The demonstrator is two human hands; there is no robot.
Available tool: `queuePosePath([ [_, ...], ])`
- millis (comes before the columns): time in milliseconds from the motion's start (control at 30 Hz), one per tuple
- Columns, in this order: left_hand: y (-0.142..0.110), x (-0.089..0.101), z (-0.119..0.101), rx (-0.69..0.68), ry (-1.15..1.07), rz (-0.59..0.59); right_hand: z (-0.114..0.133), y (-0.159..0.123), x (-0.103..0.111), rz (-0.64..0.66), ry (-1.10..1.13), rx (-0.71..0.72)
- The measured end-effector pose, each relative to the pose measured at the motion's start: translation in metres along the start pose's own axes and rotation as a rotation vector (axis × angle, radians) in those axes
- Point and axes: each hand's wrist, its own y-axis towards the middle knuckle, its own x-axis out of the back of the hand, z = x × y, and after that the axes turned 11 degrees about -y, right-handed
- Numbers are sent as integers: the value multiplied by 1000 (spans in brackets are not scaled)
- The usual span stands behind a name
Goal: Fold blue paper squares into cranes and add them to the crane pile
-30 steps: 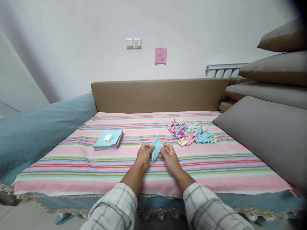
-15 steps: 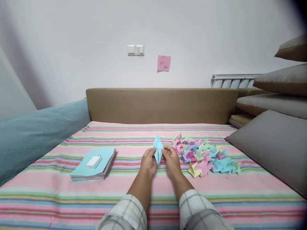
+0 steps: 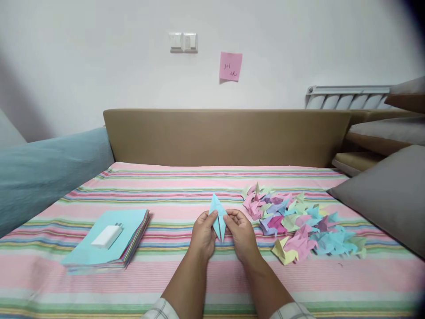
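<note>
Between my hands is a light blue folded paper (image 3: 218,206), shaped like a long diamond with a slit down its lower half. My left hand (image 3: 203,234) pinches its left edge with the thumb on top. On the opposite edge, my right hand (image 3: 242,232) grips it the same way, fingers curled behind. The paper is held above the striped cloth, its upper point directed away from me. To the right lies a heap of folded paper figures (image 3: 299,223) in pink, yellow, blue, purple and green.
At left, a white plug adapter (image 3: 107,236) rests on a stack of coloured paper (image 3: 89,252). A striped cloth (image 3: 179,283) covers the surface. Behind stands a brown backrest (image 3: 226,137); grey cushions (image 3: 392,186) pile up at right, and a blue-covered armrest (image 3: 53,168) borders the left.
The view has moved closer and shifted, so the paper stack and figures look larger. Both hands keep their pinch on the blue folded paper, which now tilts slightly to the left at its top.
</note>
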Motion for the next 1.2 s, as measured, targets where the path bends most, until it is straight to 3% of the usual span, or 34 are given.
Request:
queuePosePath([
  [200, -1, 2, 2, 36, -27, 34, 5, -2, 2, -10, -23, 24],
  [533, 1, 3, 2, -14, -37, -55, 5, -2, 2, 5, -146, 37],
  [800, -5, -1, 3, -81, 37, -75, 14, -9, 1, -104, -490, 280],
  [1000, -5, 2, 8, -140, 144, -48, 11, -11, -1, -45, -369, 160],
  [1200, -10, -1, 7, -151, 145, 1, 14, -10, 0, -39, -298, 132],
])
